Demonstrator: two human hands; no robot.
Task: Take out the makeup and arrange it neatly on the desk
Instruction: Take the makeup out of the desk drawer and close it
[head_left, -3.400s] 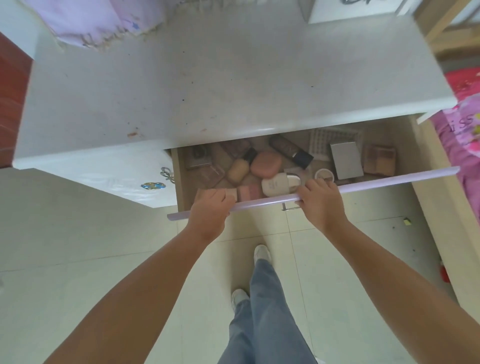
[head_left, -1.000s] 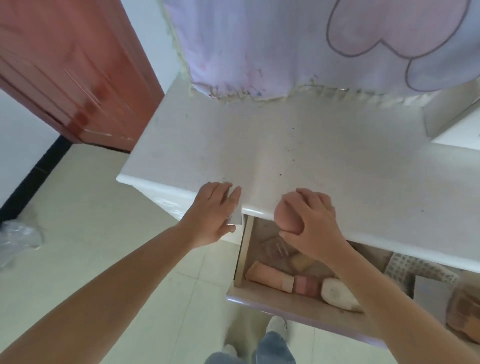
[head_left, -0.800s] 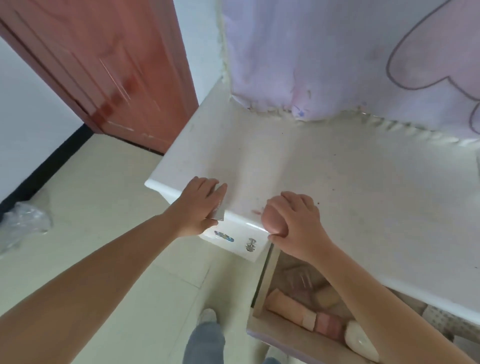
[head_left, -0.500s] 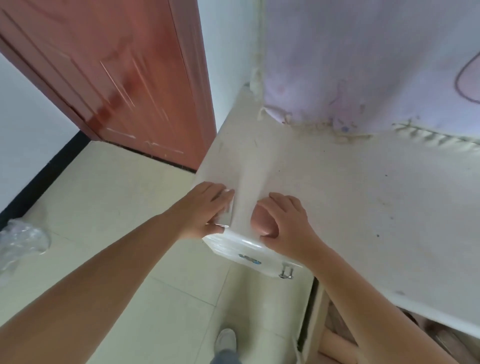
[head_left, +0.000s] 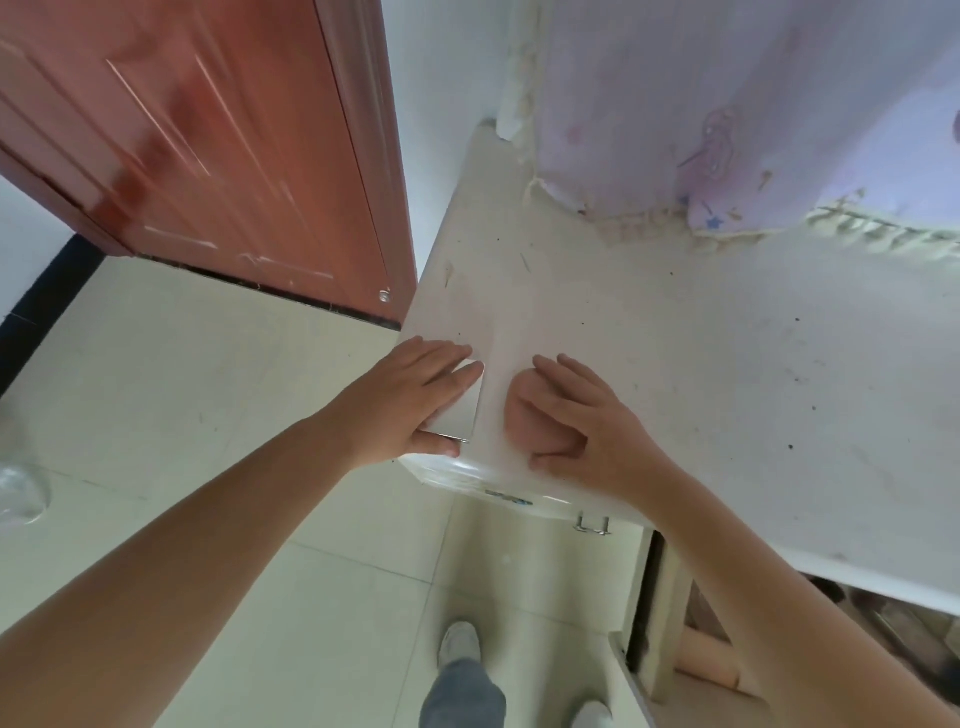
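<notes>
A red-brown door (head_left: 208, 145) fills the upper left of the frame, and pale floor tiles (head_left: 171, 374) spread below it. The white counter (head_left: 675, 364) takes up the right half, with a lilac cloth (head_left: 727, 104) hanging over its far edge at the upper right. At the lower right the drawer (head_left: 670, 623) stands pulled out, a pinkish tube (head_left: 711, 662) lying inside it (the rest of what is in there is too dim to tell).

Both hands are at the counter's near left corner, in the middle of the frame. The left hand (head_left: 410, 400) holds a flat silver-white compact (head_left: 457, 410) on the counter, fingers laid straight over its top and the thumb tucked under its near edge. Just beside it the right hand (head_left: 587, 426) cups a round pink sponge (head_left: 530, 415) that sits on the counter, fingers arched over it and the thumb curled at its near side. A grey trouser leg and white shoes (head_left: 460, 642) show at the bottom.
</notes>
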